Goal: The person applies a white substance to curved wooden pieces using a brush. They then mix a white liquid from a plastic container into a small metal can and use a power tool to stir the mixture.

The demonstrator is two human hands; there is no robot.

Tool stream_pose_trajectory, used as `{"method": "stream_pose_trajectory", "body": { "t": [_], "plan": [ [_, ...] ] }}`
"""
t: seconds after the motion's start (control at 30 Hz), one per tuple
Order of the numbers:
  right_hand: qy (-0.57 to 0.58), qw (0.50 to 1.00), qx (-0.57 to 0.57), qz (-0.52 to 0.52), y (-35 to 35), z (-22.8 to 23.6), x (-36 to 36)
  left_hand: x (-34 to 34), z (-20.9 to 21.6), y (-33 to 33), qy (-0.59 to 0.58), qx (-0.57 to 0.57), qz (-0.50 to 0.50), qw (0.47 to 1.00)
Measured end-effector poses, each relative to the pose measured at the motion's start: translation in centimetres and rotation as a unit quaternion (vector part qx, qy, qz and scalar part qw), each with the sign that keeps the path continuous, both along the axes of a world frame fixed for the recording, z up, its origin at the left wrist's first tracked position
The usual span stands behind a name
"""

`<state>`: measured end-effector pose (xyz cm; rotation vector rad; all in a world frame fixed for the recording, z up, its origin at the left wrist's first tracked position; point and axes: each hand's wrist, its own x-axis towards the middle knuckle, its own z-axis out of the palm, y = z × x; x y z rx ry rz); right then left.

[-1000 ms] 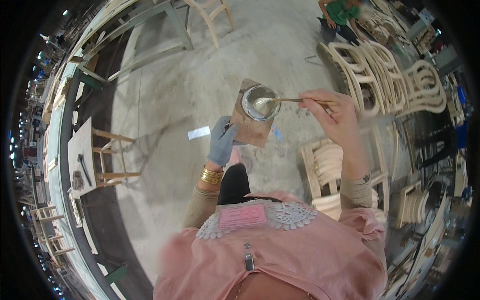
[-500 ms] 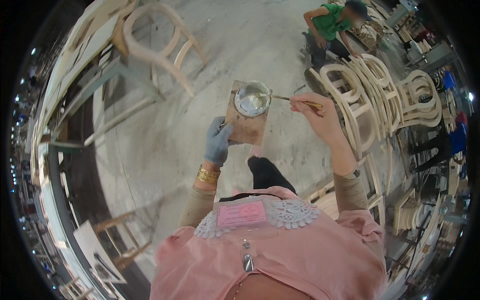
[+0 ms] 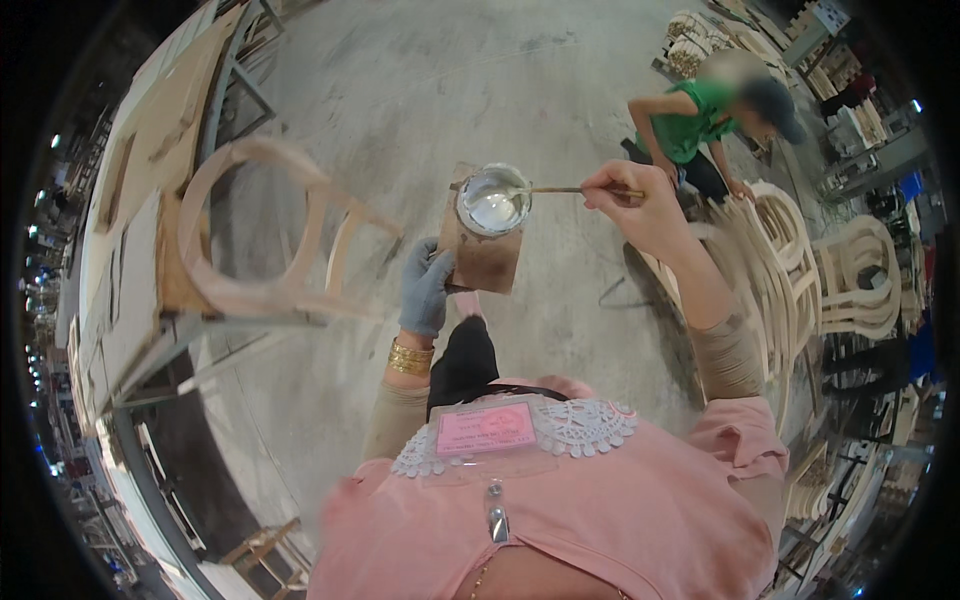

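My left hand (image 3: pixel 426 288), in a grey glove, grips the left edge of a flat brown wooden board (image 3: pixel 486 264). On the board's far end is a round pot (image 3: pixel 465 214) with a smeared rim. Whitish liquid (image 3: pixel 492 211) lies inside it. Between the thumb and fingers of my bare right hand (image 3: pixel 648 212) is a thin stick-like brush (image 3: pixel 560 190). It points left, and its pale tip reaches into the pot.
A round-backed wooden chair frame (image 3: pixel 195 215) stands by the worktable (image 3: pixel 165 150) on the left. To the right, a person in green (image 3: pixel 700 120) bends beside stacked curved chair parts (image 3: pixel 790 250). Bundled wood (image 3: pixel 695 42) lies beyond. Grey concrete floor (image 3: pixel 400 90) spreads ahead.
The chair frame and worktable appear larger on the left, and the person in green appears nearer. The board and pot shift slightly left in view. My right hand stays on the brush, its tip now deeper over the pot.
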<state>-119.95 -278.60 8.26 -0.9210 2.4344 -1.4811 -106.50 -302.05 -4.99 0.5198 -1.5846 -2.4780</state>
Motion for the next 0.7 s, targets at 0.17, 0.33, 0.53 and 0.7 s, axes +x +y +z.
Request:
{"method": "stream_pose_trajectory", "body": {
  "t": [0.17,0.33,0.53,0.7],
  "plan": [
    [0.15,0.984,0.064,0.073,-6.3,1.3,-17.2,-19.4,-0.8,-7.6,0.018,-0.034,-0.056,0.998],
    [0.166,0.974,0.122,0.09,-6.9,2.8,-31.1,-37.5,0.1,-10.3,-0.034,0.001,-0.146,0.989],
    [0.162,0.974,0.149,0.046,-4.2,3.3,-47.9,-60.1,0.4,-10.4,-0.018,-0.008,-0.254,0.967],
    [0.186,0.972,0.115,-0.091,-2.4,1.7,-62.5,-79.0,0.9,-7.8,-0.026,-0.041,-0.312,0.949]
  ]
}}
